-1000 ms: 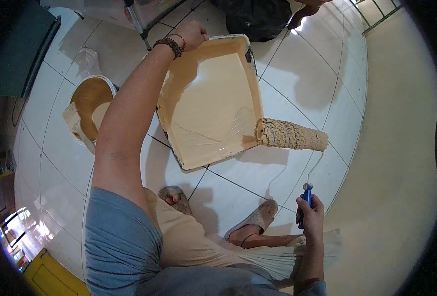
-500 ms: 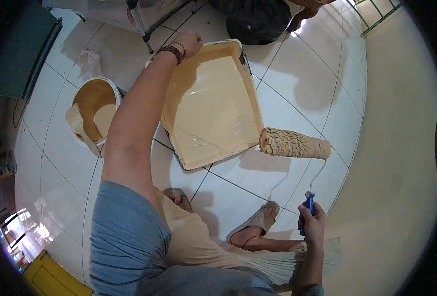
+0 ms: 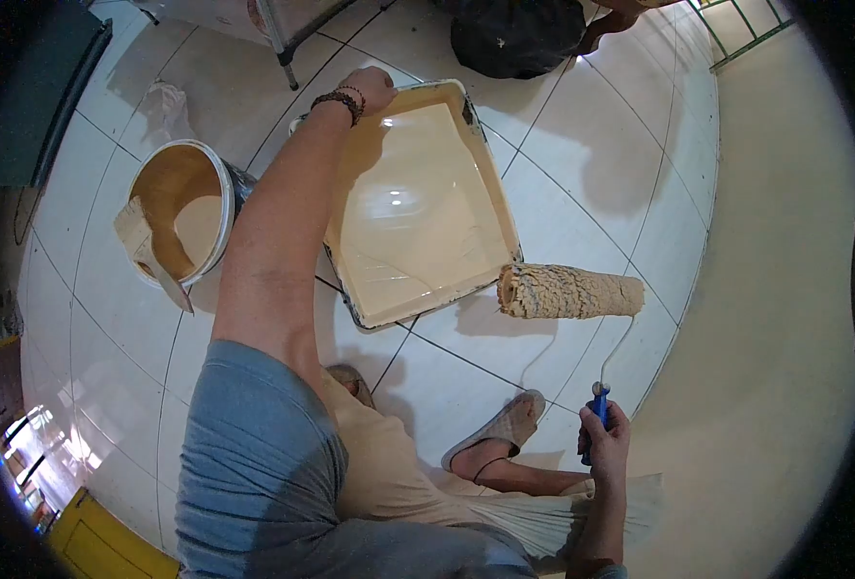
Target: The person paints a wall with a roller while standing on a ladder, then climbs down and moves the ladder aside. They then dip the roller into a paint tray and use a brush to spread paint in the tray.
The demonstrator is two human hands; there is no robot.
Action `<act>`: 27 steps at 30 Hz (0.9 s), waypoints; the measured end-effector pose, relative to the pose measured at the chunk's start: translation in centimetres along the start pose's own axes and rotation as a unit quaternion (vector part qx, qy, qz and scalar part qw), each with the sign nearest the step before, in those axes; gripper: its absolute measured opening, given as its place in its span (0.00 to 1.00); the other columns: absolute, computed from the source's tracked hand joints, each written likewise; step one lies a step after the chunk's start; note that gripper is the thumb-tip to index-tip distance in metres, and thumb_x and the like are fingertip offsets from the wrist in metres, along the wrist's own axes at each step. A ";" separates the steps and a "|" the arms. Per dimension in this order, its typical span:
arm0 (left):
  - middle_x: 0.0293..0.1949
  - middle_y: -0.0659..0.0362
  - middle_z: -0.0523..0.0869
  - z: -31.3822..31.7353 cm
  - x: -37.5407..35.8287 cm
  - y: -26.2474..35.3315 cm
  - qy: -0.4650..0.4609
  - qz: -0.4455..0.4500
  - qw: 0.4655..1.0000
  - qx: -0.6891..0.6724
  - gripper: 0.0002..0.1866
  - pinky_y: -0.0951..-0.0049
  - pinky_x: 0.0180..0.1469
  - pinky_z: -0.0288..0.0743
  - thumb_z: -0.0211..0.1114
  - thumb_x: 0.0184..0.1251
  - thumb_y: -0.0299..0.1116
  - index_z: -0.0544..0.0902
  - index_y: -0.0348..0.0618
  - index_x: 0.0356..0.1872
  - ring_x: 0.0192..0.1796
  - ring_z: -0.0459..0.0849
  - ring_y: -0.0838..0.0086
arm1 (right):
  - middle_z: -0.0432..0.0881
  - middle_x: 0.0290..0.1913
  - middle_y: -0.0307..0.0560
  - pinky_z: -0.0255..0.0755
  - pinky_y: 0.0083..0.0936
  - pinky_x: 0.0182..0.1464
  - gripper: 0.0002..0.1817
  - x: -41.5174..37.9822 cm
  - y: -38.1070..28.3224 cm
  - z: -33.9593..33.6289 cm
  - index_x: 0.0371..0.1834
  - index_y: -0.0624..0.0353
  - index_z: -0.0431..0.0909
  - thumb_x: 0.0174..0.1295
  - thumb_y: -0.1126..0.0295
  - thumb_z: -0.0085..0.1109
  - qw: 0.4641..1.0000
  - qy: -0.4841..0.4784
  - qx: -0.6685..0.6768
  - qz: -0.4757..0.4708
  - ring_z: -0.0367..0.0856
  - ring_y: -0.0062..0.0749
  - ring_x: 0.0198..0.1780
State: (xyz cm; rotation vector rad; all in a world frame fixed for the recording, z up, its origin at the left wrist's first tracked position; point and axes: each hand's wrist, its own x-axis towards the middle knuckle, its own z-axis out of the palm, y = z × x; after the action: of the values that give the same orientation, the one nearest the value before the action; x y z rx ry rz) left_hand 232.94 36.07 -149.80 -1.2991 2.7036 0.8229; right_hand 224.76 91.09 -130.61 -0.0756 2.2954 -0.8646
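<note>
My left hand (image 3: 374,89) is closed on the far rim of a paint tray (image 3: 500,198), its fingertips partly hidden. Cream paint (image 3: 418,193) covers the tray's bed, with a bright glint in the middle. In my right hand (image 3: 607,434) is the blue handle of a paint roller (image 3: 572,292). The roller's shaggy, paint-soaked sleeve hangs above the floor, one end close to the tray's right corner. To the left of my left arm stands a paint bucket (image 3: 228,217), its inside coated in the same cream colour. A paint-covered flat piece (image 3: 145,241) hangs over the bucket's near-left rim.
White tiles (image 3: 447,357) make up the floor, and a cream wall (image 3: 765,318) runs along the right. At the back are a black bag (image 3: 514,39) and a metal leg (image 3: 278,43) of some furniture. A yellow object (image 3: 104,540) lies at lower left. My sandalled foot (image 3: 500,434) is near the tray.
The roller has come slightly lower and to the left. The tray has shifted or tilted a little under my left hand, and the glint on the paint has changed. The view has shifted slightly.
</note>
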 end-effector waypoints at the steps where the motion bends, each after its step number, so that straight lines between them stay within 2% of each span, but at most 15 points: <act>1: 0.48 0.53 0.81 0.2 0.1 -0.3 -0.002 0.000 1.000 -0.001 0.17 0.63 0.55 0.71 0.57 0.60 0.43 0.81 0.45 0.45 0.52 0.78 0.60 | 0.70 0.17 0.35 0.61 0.16 0.15 0.09 0.0 0.0 0.0 0.32 0.59 0.72 0.56 0.68 0.60 1.000 0.002 -0.002 0.005 0.67 0.17 0.14; 4: 0.48 0.54 0.81 0.9 0.6 -1.2 0.004 -0.008 0.999 -0.037 0.17 0.63 0.56 0.71 0.57 0.59 0.43 0.81 0.48 0.46 0.52 0.78 0.61 | 0.71 0.17 0.35 0.61 0.16 0.15 0.09 -0.1 -0.5 0.2 0.32 0.59 0.72 0.56 0.68 0.60 1.000 0.003 -0.015 0.019 0.67 0.17 0.15; 9: 0.48 0.57 0.81 1.8 0.1 -1.5 0.061 0.002 0.998 -0.005 0.16 0.64 0.56 0.70 0.55 0.60 0.42 0.81 0.51 0.46 0.52 0.78 0.62 | 0.71 0.17 0.35 0.61 0.16 0.15 0.09 -0.1 -0.6 0.4 0.32 0.59 0.73 0.56 0.68 0.61 1.000 0.008 -0.014 0.025 0.68 0.17 0.15; 16: 0.49 0.56 0.81 1.4 -0.7 -2.5 0.038 -0.031 0.998 -0.031 0.16 0.63 0.56 0.70 0.55 0.60 0.42 0.81 0.51 0.47 0.53 0.77 0.62 | 0.70 0.16 0.35 0.61 0.16 0.15 0.08 0.3 -0.6 0.4 0.32 0.60 0.73 0.56 0.69 0.60 0.999 0.018 -0.025 0.026 0.67 0.17 0.14; 19: 0.49 0.54 0.81 0.9 -1.0 -2.1 0.026 -0.035 0.999 -0.033 0.16 0.63 0.56 0.70 0.55 0.60 0.41 0.81 0.49 0.46 0.52 0.78 0.61 | 0.71 0.17 0.35 0.61 0.16 0.16 0.09 0.2 -0.5 0.2 0.33 0.60 0.73 0.56 0.68 0.61 0.999 0.012 -0.024 0.033 0.68 0.17 0.15; 24: 0.44 0.49 0.82 0.0 -1.0 -1.3 0.059 -0.037 0.996 -0.054 0.17 0.62 0.54 0.71 0.54 0.59 0.40 0.83 0.41 0.41 0.49 0.80 0.58 | 0.71 0.17 0.35 0.61 0.16 0.16 0.09 -0.1 -0.8 0.3 0.32 0.59 0.73 0.55 0.68 0.61 0.999 0.016 -0.021 0.035 0.68 0.17 0.15; 27: 0.43 0.48 0.82 -1.2 -1.5 -0.2 0.071 -0.043 0.992 -0.094 0.17 0.62 0.53 0.71 0.54 0.58 0.41 0.83 0.41 0.39 0.49 0.80 0.57 | 0.70 0.17 0.35 0.61 0.16 0.16 0.09 -0.1 -0.6 0.3 0.32 0.59 0.73 0.55 0.67 0.61 1.000 0.008 -0.005 0.026 0.68 0.16 0.15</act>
State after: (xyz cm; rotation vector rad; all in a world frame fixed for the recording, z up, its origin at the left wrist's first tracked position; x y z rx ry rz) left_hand 234.32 36.45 -148.51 -1.5568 2.7081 1.0356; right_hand 224.97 90.52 -130.37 -0.0136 2.3065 -0.8294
